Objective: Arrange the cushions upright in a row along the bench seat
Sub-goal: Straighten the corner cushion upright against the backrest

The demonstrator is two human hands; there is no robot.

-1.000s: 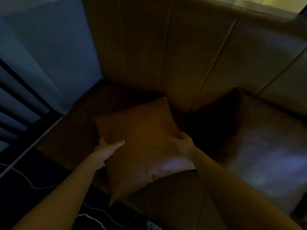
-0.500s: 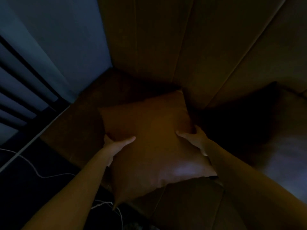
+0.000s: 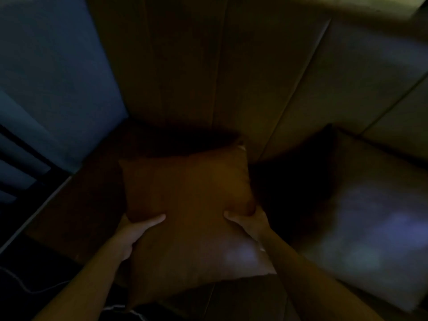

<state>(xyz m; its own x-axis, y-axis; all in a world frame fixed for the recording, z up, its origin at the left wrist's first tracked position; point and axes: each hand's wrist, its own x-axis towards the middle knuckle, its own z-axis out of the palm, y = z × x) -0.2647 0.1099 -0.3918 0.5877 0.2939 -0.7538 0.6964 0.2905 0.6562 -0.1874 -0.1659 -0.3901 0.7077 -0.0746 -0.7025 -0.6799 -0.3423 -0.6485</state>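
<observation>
Dimly lit, the left hand (image 3: 133,235) clasps the left edge of the cushion (image 3: 187,218), thumb laid across the front face and the other fingers hidden behind the fabric. Opposite it, the right hand (image 3: 250,224) grips the cushion's right edge the same way: thumb pointing inward on the face, the rest of the fingers wrapped out of sight round the side. Both forearms reach in from the lower edge of the view.

Between the hands the cushion is a square, brown-orange pad, held at the near part of the seat (image 3: 76,212) with its face turned up toward the camera. Its far edge points toward the backrest (image 3: 185,72); its near corner overhangs the front of the bench. Whether its underside touches the seat I cannot tell in this light.

Behind it the backrest rises in tall padded panels divided by seams. To the right a second cushion (image 3: 375,218) lies on the seat, well lit on its near half with a pale sheen, and a deep shadow separates the two. On the left a bluish wall (image 3: 51,72) meets the bench end, and a thin white cable (image 3: 25,289) trails on the dark floor below.
</observation>
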